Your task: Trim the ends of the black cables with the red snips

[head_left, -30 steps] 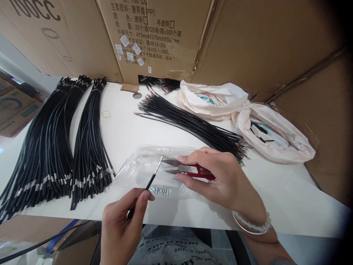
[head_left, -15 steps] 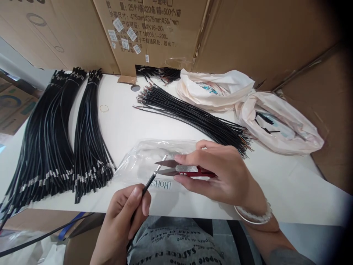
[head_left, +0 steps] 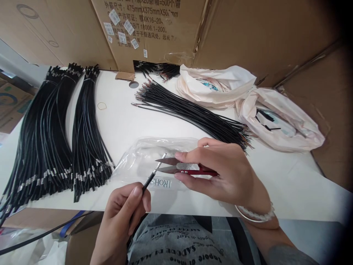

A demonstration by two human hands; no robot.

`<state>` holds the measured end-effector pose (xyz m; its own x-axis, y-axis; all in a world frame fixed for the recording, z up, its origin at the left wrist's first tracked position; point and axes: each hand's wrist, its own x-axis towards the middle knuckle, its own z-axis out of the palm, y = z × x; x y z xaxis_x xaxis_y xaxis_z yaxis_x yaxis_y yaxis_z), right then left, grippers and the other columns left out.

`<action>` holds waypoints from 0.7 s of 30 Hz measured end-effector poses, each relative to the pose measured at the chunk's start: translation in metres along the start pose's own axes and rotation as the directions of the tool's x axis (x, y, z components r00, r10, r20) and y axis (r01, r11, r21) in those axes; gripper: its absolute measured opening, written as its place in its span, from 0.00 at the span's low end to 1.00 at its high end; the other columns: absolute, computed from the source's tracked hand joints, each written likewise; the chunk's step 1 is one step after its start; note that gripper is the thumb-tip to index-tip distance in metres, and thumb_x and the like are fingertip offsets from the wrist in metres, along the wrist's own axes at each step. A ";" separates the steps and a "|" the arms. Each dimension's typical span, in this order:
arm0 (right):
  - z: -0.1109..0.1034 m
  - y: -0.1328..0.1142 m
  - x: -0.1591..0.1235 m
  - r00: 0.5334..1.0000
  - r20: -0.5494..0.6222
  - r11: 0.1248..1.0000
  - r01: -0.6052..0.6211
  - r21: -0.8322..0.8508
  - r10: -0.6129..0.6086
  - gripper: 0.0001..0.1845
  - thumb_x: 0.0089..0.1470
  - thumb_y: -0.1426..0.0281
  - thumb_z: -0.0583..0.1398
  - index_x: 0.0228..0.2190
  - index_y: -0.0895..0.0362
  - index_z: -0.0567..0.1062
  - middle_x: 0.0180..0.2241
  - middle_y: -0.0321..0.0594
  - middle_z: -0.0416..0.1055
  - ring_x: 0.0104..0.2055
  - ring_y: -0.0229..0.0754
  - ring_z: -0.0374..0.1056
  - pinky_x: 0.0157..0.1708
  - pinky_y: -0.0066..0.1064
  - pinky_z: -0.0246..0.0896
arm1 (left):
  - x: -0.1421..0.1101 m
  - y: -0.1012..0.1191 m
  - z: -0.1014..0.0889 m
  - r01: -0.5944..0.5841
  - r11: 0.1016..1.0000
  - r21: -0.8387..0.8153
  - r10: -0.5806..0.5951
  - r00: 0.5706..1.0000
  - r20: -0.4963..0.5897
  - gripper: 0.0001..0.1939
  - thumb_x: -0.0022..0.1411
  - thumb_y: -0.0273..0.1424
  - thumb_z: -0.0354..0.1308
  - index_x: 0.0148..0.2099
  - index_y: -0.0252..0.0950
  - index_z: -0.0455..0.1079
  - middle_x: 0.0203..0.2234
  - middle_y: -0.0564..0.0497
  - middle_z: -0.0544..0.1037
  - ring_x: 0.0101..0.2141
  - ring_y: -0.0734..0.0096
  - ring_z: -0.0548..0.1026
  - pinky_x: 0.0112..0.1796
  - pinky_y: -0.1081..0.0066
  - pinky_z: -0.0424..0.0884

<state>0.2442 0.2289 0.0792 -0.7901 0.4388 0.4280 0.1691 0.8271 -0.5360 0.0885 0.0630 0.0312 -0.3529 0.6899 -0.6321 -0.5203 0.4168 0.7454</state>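
left hand [head_left: 125, 207] pinched on black cable [head_left: 149, 181], angled up | right hand [head_left: 224, 172] half-curled round red snips [head_left: 190, 172], pointing leftward

Printed brown cardboard [head_left: 242, 36] stands along the white table's [head_left: 118, 129] far side.

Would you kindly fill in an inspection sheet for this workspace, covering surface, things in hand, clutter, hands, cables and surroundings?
Surface: flat white tabletop; a clear, crumpled plastic bag lies on it beneath the hands.
Things in hand: slim black cable with a silvery end; red-handled metal snips, blades parted at that end, contact unclear.
Clutter: two crumpled whitish bags at the far right; thin yellowish loop on the tabletop.
Hands: left hand grips the cable; right hand holds the snips.
Cables: tied bundles of slim black cables at left; sheaf of black cables with coppery ends behind the right hand.
Surroundings: brown cardboard boxes stand behind the tabletop, one printed and bearing small white labels.
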 end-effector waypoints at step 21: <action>-0.002 -0.001 -0.002 1.000 0.019 1.000 0.006 -0.018 -0.006 0.07 0.58 0.66 0.61 0.37 0.56 0.72 0.20 0.28 0.66 0.20 0.30 0.55 0.33 0.27 0.62 | 0.000 0.002 0.002 -0.053 0.998 0.046 0.054 0.998 -0.019 0.23 0.58 0.49 0.57 0.24 0.34 0.64 0.10 0.58 0.50 0.15 0.86 0.45 0.22 0.75 0.41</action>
<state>0.2468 0.2283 0.0807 -0.8020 0.4275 0.4172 0.1751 0.8360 -0.5201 0.0889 0.0651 0.0328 -0.3950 0.6998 -0.5952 -0.4645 0.4068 0.7866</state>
